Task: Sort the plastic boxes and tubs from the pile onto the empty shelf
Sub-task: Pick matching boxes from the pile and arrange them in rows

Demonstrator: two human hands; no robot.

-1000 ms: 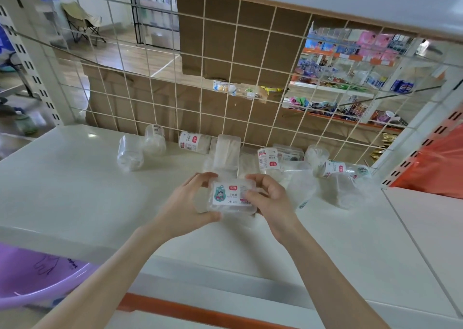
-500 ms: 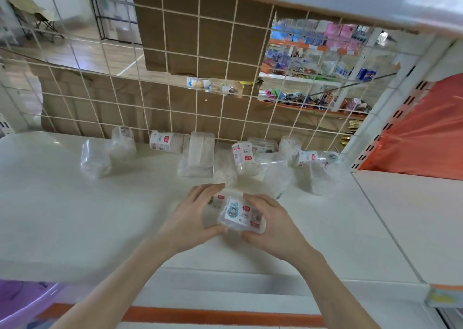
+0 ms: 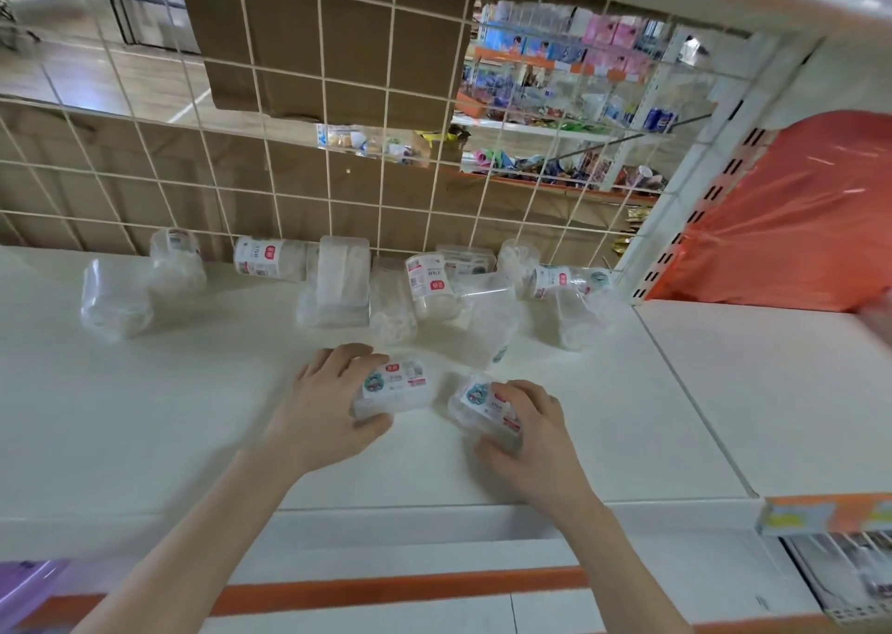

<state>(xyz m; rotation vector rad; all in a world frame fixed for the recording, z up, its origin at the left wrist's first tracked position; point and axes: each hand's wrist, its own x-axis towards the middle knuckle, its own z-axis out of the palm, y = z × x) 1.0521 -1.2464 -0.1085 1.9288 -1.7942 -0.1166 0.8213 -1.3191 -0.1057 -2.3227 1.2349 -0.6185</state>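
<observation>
A white shelf (image 3: 145, 416) fills the middle of the frame. It is backed by a wire grid (image 3: 328, 189) with brown cardboard (image 3: 338, 44) behind it. Through the gap at the upper right I see stocked store racks (image 3: 569, 116).

Along the back of the shelf, against the grid, lies the pile (image 3: 425, 290) of clear plastic tubs and boxes. Most are on their sides, and some carry white and red labels.

Below the pile, near the centre of the frame, the left hand (image 3: 323, 411) grips a clear labelled box (image 3: 396, 387). Its fingers (image 3: 347, 356) curl over the far edge and the thumb presses the near edge, so the box sits at the fingertips, on the hand's right in the frame.

Just right of that, and apart from it, the right hand (image 3: 536, 435) holds a second box (image 3: 482, 401), which is tilted. I read the fingers as clamped over its top right part, with the thumb at its near side.

Both boxes are low over the shelf, and I cannot tell whether they touch it. An orange bag (image 3: 796, 208) fills the right edge, and a purple tub (image 3: 24, 590) peeks in at the lower left.
</observation>
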